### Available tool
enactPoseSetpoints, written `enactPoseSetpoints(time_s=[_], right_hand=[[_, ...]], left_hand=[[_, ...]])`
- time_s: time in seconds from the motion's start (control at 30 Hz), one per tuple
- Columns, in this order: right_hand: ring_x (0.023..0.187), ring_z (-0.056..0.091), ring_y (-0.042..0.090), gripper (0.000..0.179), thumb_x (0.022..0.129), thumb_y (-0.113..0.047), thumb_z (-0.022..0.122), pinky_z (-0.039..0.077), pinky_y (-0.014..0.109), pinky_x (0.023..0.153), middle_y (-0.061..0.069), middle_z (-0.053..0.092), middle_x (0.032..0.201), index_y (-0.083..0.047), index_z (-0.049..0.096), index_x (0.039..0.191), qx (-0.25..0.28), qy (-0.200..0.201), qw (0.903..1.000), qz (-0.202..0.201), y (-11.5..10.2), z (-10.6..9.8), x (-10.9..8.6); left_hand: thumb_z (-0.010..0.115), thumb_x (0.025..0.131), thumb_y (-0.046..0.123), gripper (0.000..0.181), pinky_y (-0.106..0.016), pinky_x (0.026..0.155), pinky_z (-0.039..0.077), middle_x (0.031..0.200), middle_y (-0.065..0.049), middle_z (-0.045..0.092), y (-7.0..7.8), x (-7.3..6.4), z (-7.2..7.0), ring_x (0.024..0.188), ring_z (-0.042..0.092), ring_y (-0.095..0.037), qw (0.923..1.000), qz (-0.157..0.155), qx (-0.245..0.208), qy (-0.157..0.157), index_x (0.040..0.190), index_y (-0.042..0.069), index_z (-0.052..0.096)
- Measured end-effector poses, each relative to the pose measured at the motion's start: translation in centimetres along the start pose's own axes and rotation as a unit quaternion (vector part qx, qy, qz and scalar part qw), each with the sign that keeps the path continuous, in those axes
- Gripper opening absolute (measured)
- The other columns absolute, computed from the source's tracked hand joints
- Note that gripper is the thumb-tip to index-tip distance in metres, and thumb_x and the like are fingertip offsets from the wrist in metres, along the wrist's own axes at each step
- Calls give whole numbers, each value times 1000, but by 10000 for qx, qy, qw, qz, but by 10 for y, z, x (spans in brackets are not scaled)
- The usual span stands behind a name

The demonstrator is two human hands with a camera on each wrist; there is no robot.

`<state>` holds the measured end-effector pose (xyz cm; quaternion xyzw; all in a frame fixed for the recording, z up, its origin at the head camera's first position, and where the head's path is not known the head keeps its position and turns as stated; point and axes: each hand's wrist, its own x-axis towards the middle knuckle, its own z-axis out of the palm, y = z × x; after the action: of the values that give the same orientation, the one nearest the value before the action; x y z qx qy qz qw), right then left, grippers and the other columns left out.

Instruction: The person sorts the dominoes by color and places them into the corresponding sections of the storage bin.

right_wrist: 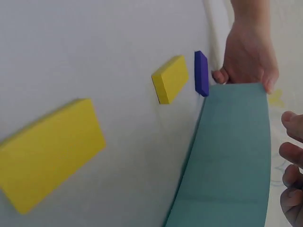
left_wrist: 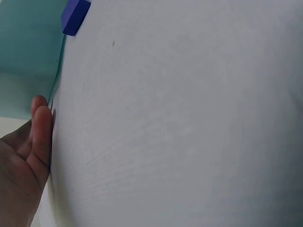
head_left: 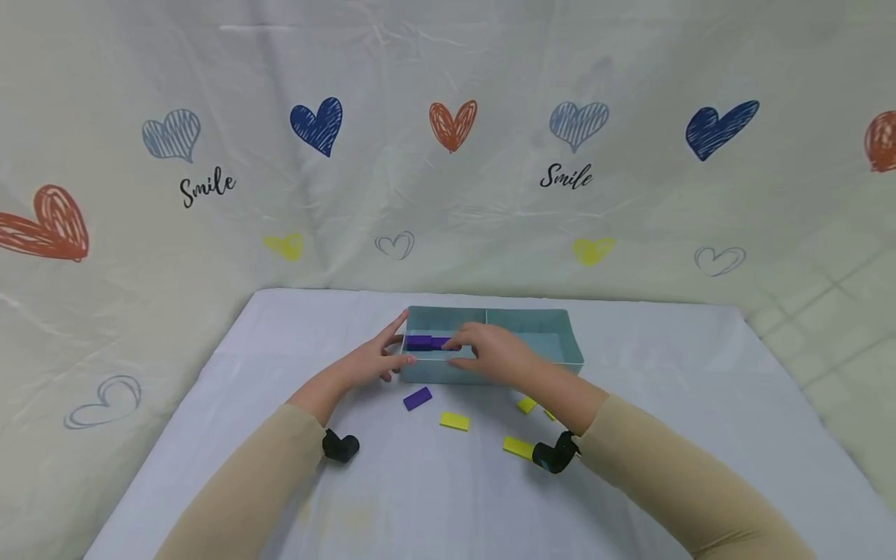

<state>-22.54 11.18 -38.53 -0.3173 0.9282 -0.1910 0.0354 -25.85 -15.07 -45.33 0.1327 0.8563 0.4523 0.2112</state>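
Inside box (head_left: 430,374): purple blocks (head_left: 419,343)
Still on table (head_left: 420,498): purple block (head_left: 418,399), four yellow blocks (head_left: 454,421)
Left hand (head_left: 367,362): fingers spread, box end
Right hand (head_left: 498,352): fingers parted over box

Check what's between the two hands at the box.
Purple blocks inside the teal box, left of its divider, between left hand and right hand; head view shows it.

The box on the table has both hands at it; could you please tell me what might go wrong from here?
The right hand, with fingertips by the purple blocks inside the box, might knock them askew. The left hand, touching the box's end, could nudge it into the loose purple block in front.
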Motion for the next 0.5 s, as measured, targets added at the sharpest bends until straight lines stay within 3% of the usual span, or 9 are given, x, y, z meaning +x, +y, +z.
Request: enactPoseSetpoints(time_s=[0.2,0.5], right_hand=[[69,52,4,20,91,-27,74,48,22,64,-9,65,102,-23,75,111,182,371,9990,-149,-3,1,-21],[67,53,3,25,90,-26,75,49,20,63,-10,65,107,-23,74,115,329,266,9990,-155,-17,10,-32]], left_hand=[[64,94,44,88,-38,82,52,162,-15,23,-3,3,0,102,62,-28,10000,21,-54,5,153,55,-1],[63,96,40,88,-38,81,53,162,-16,22,-4,3,1,106,61,-30,9998,70,-191,-9,154,54,-1]])
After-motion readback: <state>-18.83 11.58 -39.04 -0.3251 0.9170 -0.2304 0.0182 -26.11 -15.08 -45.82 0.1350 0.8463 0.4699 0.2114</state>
